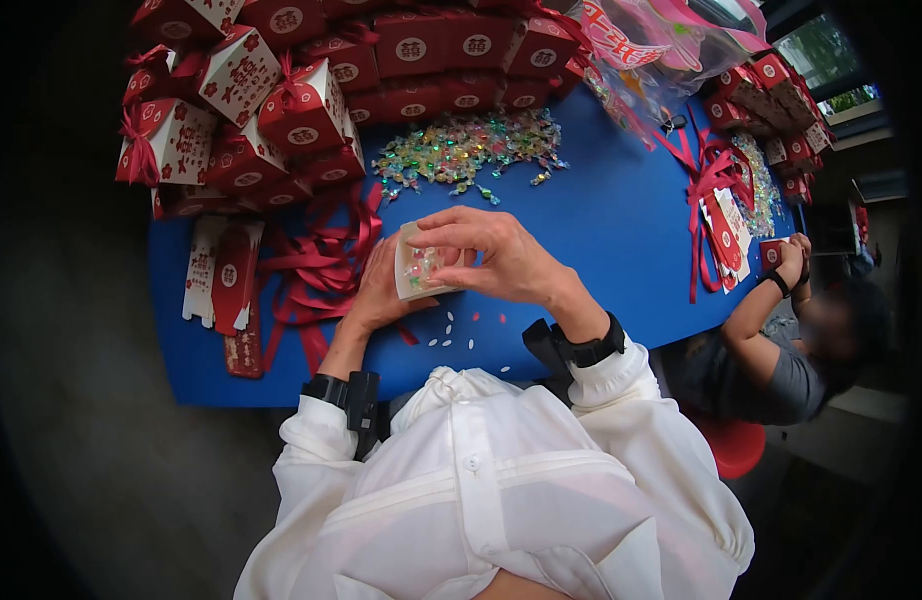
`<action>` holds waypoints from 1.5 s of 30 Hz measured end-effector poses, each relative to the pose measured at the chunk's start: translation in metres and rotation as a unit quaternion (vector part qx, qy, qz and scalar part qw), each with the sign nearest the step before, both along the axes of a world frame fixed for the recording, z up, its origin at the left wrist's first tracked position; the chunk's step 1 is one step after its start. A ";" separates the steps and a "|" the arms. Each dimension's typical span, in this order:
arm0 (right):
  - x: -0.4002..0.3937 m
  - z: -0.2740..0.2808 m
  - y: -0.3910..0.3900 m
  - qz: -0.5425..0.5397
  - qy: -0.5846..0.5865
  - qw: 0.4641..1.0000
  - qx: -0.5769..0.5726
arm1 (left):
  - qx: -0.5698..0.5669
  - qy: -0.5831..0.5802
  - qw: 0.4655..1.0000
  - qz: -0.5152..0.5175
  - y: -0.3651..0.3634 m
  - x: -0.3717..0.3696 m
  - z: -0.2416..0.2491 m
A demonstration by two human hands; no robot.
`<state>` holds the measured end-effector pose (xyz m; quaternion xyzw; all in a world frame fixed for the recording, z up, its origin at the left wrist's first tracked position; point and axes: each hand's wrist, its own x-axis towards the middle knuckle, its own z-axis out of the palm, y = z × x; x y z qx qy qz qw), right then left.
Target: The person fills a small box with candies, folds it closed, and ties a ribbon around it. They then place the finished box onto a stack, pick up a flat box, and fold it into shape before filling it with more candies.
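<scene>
My left hand (373, 296) is wrapped around a small candy box (409, 288), holding it tilted so its pale inside faces me. Wrapped candies (422, 265) show within. Over the box mouth reaches my right hand (496, 250), its thumb and fingers apart and the fingertips touching the box near its upper edge. Part of the opening is hidden behind these fingers. Just beyond lies a pile of shiny wrapped candies (471, 150). Crumpled red ribbons (316, 265) lie left of my left hand.
Finished red-and-white boxes (411, 50) are stacked along the far left of the blue table (571, 230). Flat box blanks (221, 270) lie at left. White and pink bits (449, 330) dot the near edge. A plastic bag (661, 60) stands far right; a co-worker (781, 340) sits at right.
</scene>
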<state>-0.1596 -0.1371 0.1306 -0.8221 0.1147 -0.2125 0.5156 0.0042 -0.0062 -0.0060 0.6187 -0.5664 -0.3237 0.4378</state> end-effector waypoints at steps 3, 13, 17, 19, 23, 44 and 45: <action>0.000 -0.028 -0.026 -0.090 0.012 0.991 0.095 | 0.004 -0.031 1.000 0.005 0.003 0.002 0.000; 0.021 -0.129 -0.050 -0.310 0.218 0.901 -0.210 | -0.013 -0.098 0.995 0.000 0.002 0.002 -0.001; 0.019 -0.131 -0.049 -0.316 0.213 0.895 -0.233 | -0.019 -0.081 0.996 0.010 0.002 0.002 -0.003; 0.016 -0.132 -0.051 -0.311 0.205 0.896 -0.241 | -0.014 -0.111 0.994 0.013 0.003 0.001 -0.003; 0.014 -0.130 -0.053 -0.274 0.194 0.905 -0.261 | -0.017 -0.107 0.994 0.010 0.003 0.001 -0.002; -0.038 -0.127 -0.069 -0.317 0.173 0.931 0.050 | 0.003 -0.069 0.998 0.004 0.003 0.002 -0.006; -0.037 -0.125 -0.067 -0.333 0.172 0.927 0.011 | -0.003 -0.072 0.997 0.009 0.003 0.001 -0.005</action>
